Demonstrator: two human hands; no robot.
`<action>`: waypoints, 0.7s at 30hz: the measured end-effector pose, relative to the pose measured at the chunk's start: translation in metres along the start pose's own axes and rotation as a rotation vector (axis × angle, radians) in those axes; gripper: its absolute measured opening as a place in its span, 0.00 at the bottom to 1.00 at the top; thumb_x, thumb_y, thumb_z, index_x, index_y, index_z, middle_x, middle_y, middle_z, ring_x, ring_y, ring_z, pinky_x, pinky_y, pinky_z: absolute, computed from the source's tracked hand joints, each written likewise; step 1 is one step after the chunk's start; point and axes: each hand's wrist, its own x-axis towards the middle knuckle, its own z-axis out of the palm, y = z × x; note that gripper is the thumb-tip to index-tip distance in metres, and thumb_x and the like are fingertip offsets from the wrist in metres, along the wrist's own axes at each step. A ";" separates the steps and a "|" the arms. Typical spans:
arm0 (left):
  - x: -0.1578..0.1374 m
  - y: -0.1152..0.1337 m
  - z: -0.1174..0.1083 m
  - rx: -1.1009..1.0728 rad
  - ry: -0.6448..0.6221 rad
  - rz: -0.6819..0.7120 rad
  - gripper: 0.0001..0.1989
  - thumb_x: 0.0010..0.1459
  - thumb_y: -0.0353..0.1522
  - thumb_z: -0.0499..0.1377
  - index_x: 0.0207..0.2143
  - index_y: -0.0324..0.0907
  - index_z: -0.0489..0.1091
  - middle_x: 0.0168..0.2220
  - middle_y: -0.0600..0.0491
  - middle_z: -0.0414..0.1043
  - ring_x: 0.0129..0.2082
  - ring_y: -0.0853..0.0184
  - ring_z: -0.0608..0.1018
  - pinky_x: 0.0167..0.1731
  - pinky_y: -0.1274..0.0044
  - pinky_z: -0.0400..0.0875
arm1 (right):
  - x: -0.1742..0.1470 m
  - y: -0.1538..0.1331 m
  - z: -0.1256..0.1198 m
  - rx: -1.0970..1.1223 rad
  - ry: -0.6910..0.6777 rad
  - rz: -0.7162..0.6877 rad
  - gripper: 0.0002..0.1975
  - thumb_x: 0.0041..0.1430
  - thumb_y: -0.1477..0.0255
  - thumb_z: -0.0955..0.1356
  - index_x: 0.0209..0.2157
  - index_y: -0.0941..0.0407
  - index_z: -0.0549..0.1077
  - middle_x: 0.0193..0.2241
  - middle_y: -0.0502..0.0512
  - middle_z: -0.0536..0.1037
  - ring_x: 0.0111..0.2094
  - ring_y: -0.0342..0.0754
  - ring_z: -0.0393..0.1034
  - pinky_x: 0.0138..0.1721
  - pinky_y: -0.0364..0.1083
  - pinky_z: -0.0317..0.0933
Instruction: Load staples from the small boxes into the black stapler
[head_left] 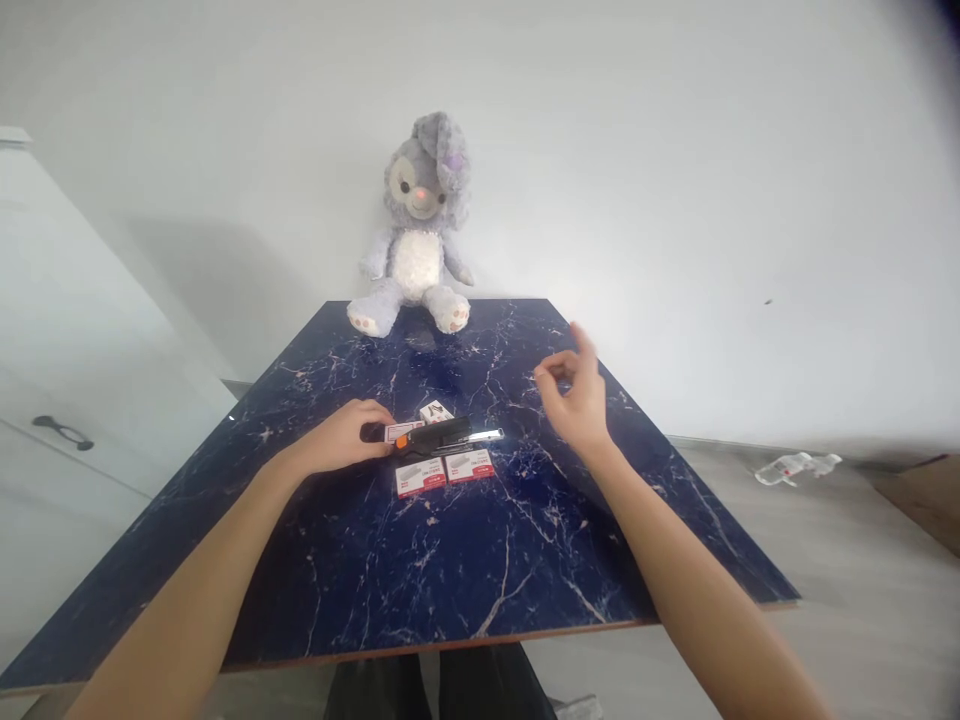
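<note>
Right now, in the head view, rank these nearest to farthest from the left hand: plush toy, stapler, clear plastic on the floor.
1. Stapler: at the left hand, extending right.
2. Plush toy: ahead, at the table's far end.
3. Clear plastic: off to the right, on the floor.

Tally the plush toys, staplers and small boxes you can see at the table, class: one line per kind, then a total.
Plush toys: 1
Staplers: 1
Small boxes: 4 (2 nearer than the stapler, 2 beyond it)
Total: 6
</note>
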 end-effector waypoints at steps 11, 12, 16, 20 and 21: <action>0.001 -0.002 0.004 0.044 0.085 -0.044 0.25 0.57 0.52 0.58 0.47 0.47 0.76 0.49 0.46 0.76 0.50 0.52 0.75 0.53 0.60 0.68 | -0.020 -0.012 0.021 0.055 -0.607 -0.267 0.09 0.56 0.75 0.64 0.34 0.54 0.77 0.29 0.51 0.79 0.27 0.45 0.70 0.34 0.45 0.63; 0.002 -0.003 0.007 0.061 0.084 -0.030 0.24 0.58 0.52 0.58 0.48 0.46 0.76 0.49 0.46 0.76 0.51 0.52 0.74 0.53 0.60 0.67 | -0.023 -0.017 0.023 0.045 -0.670 -0.298 0.08 0.56 0.75 0.65 0.33 0.53 0.77 0.28 0.51 0.78 0.27 0.45 0.70 0.33 0.44 0.62; 0.004 -0.002 0.011 0.084 0.175 -0.035 0.24 0.62 0.50 0.54 0.52 0.46 0.73 0.53 0.46 0.74 0.55 0.53 0.71 0.55 0.61 0.66 | -0.029 -0.030 0.027 -0.072 -0.764 -0.404 0.04 0.55 0.68 0.69 0.31 0.54 0.75 0.30 0.52 0.77 0.29 0.46 0.69 0.33 0.44 0.57; 0.003 0.006 0.010 0.072 0.354 -0.050 0.19 0.65 0.45 0.52 0.51 0.47 0.73 0.51 0.49 0.76 0.52 0.56 0.73 0.54 0.63 0.66 | -0.031 -0.032 0.028 -0.185 -0.810 -0.432 0.09 0.53 0.64 0.72 0.29 0.55 0.73 0.30 0.53 0.75 0.29 0.46 0.67 0.31 0.44 0.54; 0.003 0.009 0.009 0.066 0.395 -0.043 0.18 0.66 0.44 0.52 0.50 0.47 0.73 0.50 0.50 0.76 0.52 0.57 0.74 0.54 0.64 0.67 | -0.031 -0.031 0.028 -0.199 -0.815 -0.434 0.09 0.54 0.64 0.72 0.29 0.55 0.72 0.30 0.53 0.75 0.29 0.46 0.67 0.31 0.44 0.54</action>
